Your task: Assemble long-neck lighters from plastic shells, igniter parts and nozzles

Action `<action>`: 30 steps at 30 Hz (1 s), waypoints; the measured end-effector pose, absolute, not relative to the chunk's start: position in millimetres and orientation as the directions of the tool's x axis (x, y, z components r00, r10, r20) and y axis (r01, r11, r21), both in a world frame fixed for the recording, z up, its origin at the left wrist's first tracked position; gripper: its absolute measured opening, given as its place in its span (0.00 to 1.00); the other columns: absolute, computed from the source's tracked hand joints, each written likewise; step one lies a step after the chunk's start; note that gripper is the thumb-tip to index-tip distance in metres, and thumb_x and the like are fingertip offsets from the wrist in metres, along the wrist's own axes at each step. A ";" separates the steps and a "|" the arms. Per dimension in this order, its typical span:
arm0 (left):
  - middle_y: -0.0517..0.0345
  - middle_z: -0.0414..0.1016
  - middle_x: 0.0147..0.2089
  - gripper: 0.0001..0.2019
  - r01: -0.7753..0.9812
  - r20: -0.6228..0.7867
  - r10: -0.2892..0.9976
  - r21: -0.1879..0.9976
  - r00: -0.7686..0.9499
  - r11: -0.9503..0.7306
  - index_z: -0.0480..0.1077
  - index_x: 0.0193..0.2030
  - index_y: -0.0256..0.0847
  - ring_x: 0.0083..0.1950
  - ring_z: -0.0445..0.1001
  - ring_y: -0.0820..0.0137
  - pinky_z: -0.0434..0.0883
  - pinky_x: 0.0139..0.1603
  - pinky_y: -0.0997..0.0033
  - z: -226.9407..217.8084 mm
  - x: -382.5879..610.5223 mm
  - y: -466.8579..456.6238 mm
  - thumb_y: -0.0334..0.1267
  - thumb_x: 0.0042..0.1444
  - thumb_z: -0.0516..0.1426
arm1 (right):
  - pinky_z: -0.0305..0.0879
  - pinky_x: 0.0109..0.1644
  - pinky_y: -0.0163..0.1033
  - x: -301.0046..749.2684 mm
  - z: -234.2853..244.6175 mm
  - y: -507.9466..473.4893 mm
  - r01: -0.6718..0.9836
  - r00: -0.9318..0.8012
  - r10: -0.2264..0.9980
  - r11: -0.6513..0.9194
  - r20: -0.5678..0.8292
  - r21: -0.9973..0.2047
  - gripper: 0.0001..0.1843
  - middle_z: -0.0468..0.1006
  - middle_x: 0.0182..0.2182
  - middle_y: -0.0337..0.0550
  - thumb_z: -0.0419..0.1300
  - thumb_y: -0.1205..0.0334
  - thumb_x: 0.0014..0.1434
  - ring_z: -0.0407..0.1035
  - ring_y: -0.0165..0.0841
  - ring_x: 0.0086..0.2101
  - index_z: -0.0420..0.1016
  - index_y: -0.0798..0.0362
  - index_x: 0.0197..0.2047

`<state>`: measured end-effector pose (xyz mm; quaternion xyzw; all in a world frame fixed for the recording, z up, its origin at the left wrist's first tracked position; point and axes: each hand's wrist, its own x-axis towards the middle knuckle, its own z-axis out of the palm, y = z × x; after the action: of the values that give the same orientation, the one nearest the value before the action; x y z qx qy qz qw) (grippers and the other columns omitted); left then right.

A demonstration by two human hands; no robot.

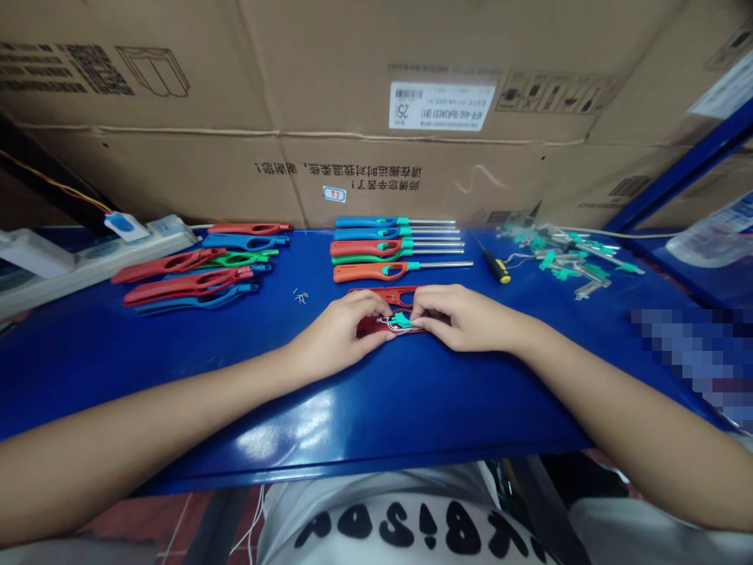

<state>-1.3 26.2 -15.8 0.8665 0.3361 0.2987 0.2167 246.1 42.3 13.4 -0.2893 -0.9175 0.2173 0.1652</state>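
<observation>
In the head view, my left hand (347,323) is closed round the left end of a red lighter casing half (369,325), its thumb and fingertips by thin white wires. My right hand (464,315) pinches the right end of a green trigger piece (401,319) that sits in this casing half. Both hands partly hide the casing. Just behind them lies another red casing half (400,296). Farther back is a row of assembled stick lighters (368,271) with metal tubes, in orange, green, red and blue. Small screws (300,297) are scattered left of my left hand.
Loose red, blue and green casings (188,286) are piled at left beside a white power strip (88,271). To the right are a yellow-black screwdriver (496,267) and a heap of green-and-metal lighter parts (565,255). A cardboard box (353,102) stands behind the blue table (282,424).
</observation>
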 end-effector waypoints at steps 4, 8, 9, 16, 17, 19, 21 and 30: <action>0.50 0.79 0.49 0.09 0.453 0.380 0.712 0.575 0.590 -0.682 0.75 0.47 0.37 0.50 0.78 0.63 0.75 0.51 0.63 -15.5 -1.4 25.8 0.35 0.61 0.64 | 0.62 0.38 0.36 247.4 13.2 41.9 0.432 -0.798 0.574 0.758 0.184 -0.488 0.06 0.74 0.34 0.43 0.57 0.69 0.66 0.68 0.31 0.33 0.74 0.55 0.37; 0.50 0.79 0.49 0.09 0.461 0.370 0.719 0.577 0.588 -0.674 0.75 0.47 0.37 0.50 0.78 0.63 0.75 0.52 0.62 -15.7 -1.4 25.8 0.35 0.61 0.64 | 0.62 0.39 0.36 247.6 13.0 40.2 0.446 -0.817 0.546 0.801 0.184 -0.399 0.08 0.73 0.35 0.44 0.55 0.68 0.67 0.69 0.32 0.35 0.75 0.56 0.37; 0.50 0.79 0.49 0.09 0.464 0.366 0.721 0.577 0.588 -0.672 0.75 0.47 0.37 0.50 0.78 0.63 0.75 0.52 0.62 -15.7 -1.3 26.0 0.35 0.61 0.64 | 0.61 0.38 0.36 247.5 12.8 39.8 0.458 -0.821 0.542 0.813 0.179 -0.360 0.09 0.73 0.36 0.44 0.55 0.67 0.68 0.69 0.32 0.35 0.75 0.56 0.37; 0.51 0.79 0.48 0.09 0.482 0.356 0.736 0.579 0.575 -0.657 0.76 0.46 0.37 0.48 0.78 0.63 0.75 0.50 0.62 -15.4 -0.9 26.5 0.37 0.60 0.64 | 0.52 0.32 0.36 244.9 12.1 37.2 0.505 -0.849 0.506 0.862 0.153 -0.048 0.13 0.74 0.36 0.45 0.50 0.66 0.70 0.63 0.31 0.29 0.76 0.56 0.39; 0.51 0.80 0.48 0.09 0.482 0.355 0.739 0.583 0.573 -0.654 0.76 0.46 0.37 0.48 0.78 0.63 0.75 0.50 0.62 -15.3 -0.9 26.4 0.37 0.60 0.64 | 0.51 0.31 0.36 244.2 12.4 36.8 0.504 -0.853 0.500 0.864 0.151 -0.012 0.13 0.74 0.36 0.45 0.50 0.66 0.70 0.62 0.31 0.29 0.76 0.56 0.39; 0.51 0.80 0.47 0.08 0.485 0.353 0.744 0.587 0.567 -0.648 0.76 0.45 0.37 0.48 0.78 0.63 0.75 0.50 0.62 -14.8 -0.7 26.1 0.36 0.60 0.64 | 0.50 0.31 0.37 243.1 13.4 35.7 0.498 -0.860 0.489 0.866 0.144 0.038 0.14 0.75 0.35 0.45 0.50 0.67 0.70 0.60 0.30 0.28 0.76 0.56 0.39; 0.51 0.79 0.47 0.08 0.492 0.352 0.747 0.584 0.564 -0.646 0.76 0.45 0.37 0.47 0.78 0.63 0.75 0.49 0.62 -14.2 -0.4 25.5 0.36 0.60 0.64 | 0.49 0.31 0.37 242.6 15.2 34.4 0.493 -0.866 0.483 0.868 0.128 0.058 0.14 0.76 0.36 0.45 0.50 0.67 0.70 0.60 0.30 0.27 0.76 0.56 0.40; 0.49 0.79 0.53 0.14 0.512 0.354 0.747 0.560 0.562 -0.651 0.71 0.53 0.38 0.54 0.77 0.60 0.75 0.55 0.59 -15.6 -0.4 20.1 0.38 0.62 0.63 | 0.52 0.32 0.37 242.3 15.3 33.9 0.526 -0.847 0.522 0.851 0.105 0.012 0.13 0.74 0.37 0.45 0.50 0.64 0.71 0.60 0.30 0.27 0.74 0.56 0.40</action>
<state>-0.4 20.1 -15.6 0.8606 0.3657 0.2916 0.2016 242.3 33.9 15.3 -0.2725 -0.9607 -0.0202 0.0490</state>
